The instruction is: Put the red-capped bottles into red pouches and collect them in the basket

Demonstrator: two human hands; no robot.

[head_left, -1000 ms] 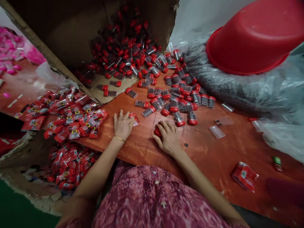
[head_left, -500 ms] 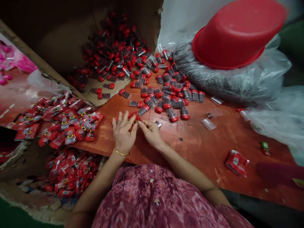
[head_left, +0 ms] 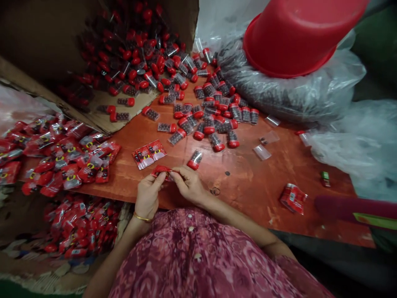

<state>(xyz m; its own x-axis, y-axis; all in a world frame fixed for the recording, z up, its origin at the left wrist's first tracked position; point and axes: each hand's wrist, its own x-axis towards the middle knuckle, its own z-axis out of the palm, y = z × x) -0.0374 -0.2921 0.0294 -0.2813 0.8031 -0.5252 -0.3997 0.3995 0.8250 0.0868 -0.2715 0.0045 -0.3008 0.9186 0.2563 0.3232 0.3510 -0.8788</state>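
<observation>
On the orange-red desk (head_left: 257,194), head view. Item 1: a red foil sachet (head_left: 161,171), held just above the desk's near edge between both hands. Left hand (head_left: 148,196), gold bangle (head_left: 142,217) at the wrist: grip closed, pinching the sachet's left end. Right hand (head_left: 187,185): grip closed likewise on the right end. Step in hand, as judged: work on this 1 sachet, its detail hidden by the fingers; with both grips taken up, neither is free for another item. Just ahead: 2 touching red sachets (head_left: 149,154) and, apart, 1 red-capped clear tube (head_left: 194,159). Beyond: many loose red-capped tubes (head_left: 211,116) spread from a tilted cardboard box (head_left: 173,20). Left: a heap of red sachets (head_left: 68,157). Upper right: a red plastic basin (head_left: 294,37) on a clear plastic bag of dark pellets (head_left: 279,91).
</observation>
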